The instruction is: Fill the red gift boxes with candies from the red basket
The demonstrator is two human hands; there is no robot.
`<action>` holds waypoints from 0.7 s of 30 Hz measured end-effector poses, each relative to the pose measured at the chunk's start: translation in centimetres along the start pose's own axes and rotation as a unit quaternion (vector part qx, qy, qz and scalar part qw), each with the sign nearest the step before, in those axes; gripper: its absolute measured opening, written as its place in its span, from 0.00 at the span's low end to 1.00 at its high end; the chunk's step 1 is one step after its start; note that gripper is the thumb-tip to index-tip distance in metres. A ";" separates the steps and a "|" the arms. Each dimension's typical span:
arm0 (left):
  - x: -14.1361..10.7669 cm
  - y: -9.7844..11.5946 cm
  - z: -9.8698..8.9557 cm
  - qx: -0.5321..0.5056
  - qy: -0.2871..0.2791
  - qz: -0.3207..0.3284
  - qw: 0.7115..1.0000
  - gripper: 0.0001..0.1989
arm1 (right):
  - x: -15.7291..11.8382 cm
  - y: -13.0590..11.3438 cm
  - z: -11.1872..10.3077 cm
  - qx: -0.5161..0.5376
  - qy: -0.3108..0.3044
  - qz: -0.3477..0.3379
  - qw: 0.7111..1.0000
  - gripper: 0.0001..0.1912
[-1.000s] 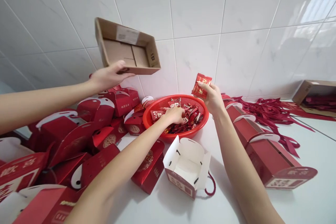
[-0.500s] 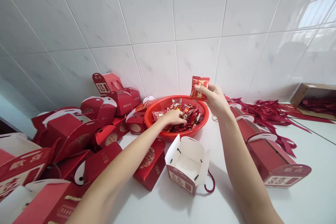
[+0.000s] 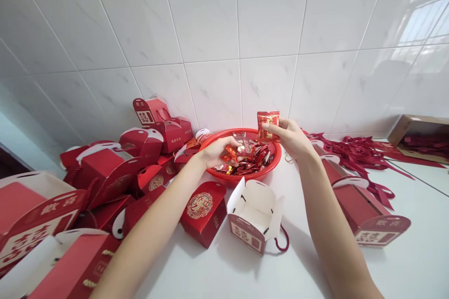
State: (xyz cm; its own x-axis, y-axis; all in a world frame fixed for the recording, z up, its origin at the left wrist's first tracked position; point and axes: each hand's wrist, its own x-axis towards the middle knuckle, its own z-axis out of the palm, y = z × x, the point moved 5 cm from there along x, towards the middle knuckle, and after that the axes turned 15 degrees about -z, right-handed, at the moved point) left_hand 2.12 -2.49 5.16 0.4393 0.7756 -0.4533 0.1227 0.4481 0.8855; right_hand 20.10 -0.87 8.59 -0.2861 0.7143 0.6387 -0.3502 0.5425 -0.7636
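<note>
One red packet (image 3: 268,118), pinched in our right grip (image 3: 293,140), looks light, slick and crushable; we'd favor its edge. Our left grip (image 3: 216,152) cups wrapped sweets (image 3: 231,153) over the basket (image 3: 239,178).

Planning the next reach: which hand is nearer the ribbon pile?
Right. The right hand is left of the ribbon pile; the left hand is farther left, over the red basket.

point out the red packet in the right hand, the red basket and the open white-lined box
Red packet (image 3: 269,119): head view, its printed face.
Red basket (image 3: 224,178): head view, its front wall.
Open white-lined box (image 3: 246,236): head view, its printed front wall.
</note>
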 end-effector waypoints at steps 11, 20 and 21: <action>-7.0 -2.3 7.9 0.501 0.031 -0.004 0.865 0.21 | -3.4 -4.1 2.6 -0.063 -0.123 0.041 0.990 0.19; -8.3 -2.6 5.9 0.552 0.132 0.062 0.821 0.20 | -5.5 -4.8 4.8 -0.121 -0.277 0.059 0.951 0.16; -8.6 -2.6 5.7 0.560 0.151 0.064 0.812 0.19 | -5.5 -4.6 4.9 -0.146 -0.286 0.056 0.945 0.15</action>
State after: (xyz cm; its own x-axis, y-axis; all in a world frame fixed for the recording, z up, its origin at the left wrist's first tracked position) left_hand 3.12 -12.81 7.34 0.2949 0.9332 -0.2054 0.8998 -0.1989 0.3882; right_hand 18.87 -9.45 9.07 -0.7716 0.4635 0.4356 -0.0521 0.6365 -0.7695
